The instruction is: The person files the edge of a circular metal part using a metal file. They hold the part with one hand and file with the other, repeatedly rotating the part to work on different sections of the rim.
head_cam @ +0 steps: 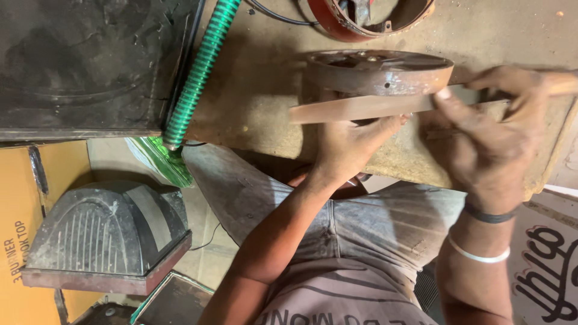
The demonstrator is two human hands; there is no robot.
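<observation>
Between the two hands, at the near edge of the worn tabletop (253,90), a long flat strip (361,107) of pale brownish metal lies lengthwise under a rusty round drum (379,71), touching the drum's lower rim. The left hand (352,144) comes up from below with its palm against the tabletop's edge, and its fingertips (391,122) press up on the strip's underside just beneath the drum; it is propped open against the strip rather than wrapped around it. The right hand (494,129), blurred, is closed in a pinch on the strip's right end, thumb tip on the strip's face and fingers curled over the top, and something like a pale wooden handle (563,84) runs out past its knuckles, though blur keeps me from telling whether it is gripped. Two bands, one dark and one white, circle the right wrist. Beyond the drum, well above the left hand, a red curved metal part (355,21) sits at the far edge with a black cable (274,15) beside it. Far to the left of the left hand, a green ribbed hose (198,75) runs along the tabletop beside a dark metal sheet (90,60). Below that, left of the person's forearm, a dusty grey housing (108,235) rests near orange cardboard (18,241).
</observation>
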